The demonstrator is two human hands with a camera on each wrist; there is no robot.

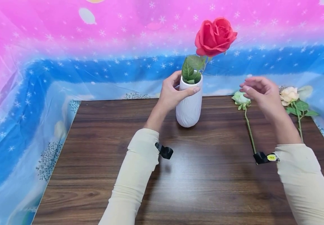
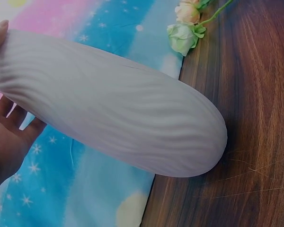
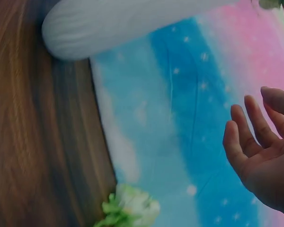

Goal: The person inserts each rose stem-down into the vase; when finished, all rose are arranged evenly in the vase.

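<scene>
Near the back edge of the table stands a white ribbed vase (image 1: 188, 106). A red artificial rose (image 1: 215, 37) with green leaves rises from its mouth, tilted to the right. My left hand (image 1: 176, 90) holds the vase near the rim, the thumb across its front. In the left wrist view the vase (image 2: 113, 104) fills the middle, its rounded base over the table. My right hand (image 1: 266, 93) is raised with nothing in it, above and beside a pale green rose (image 1: 241, 98) lying on the table. The right wrist view shows this hand (image 3: 265, 151) with loosely bent fingers.
A peach-coloured rose (image 1: 289, 95) with leaves lies farther right on the dark wooden table (image 1: 206, 181). Behind and along the left side hangs a pink and blue cloth (image 1: 108, 62) with snowflakes. A black wrist camera (image 1: 166, 152) sits at the left sleeve.
</scene>
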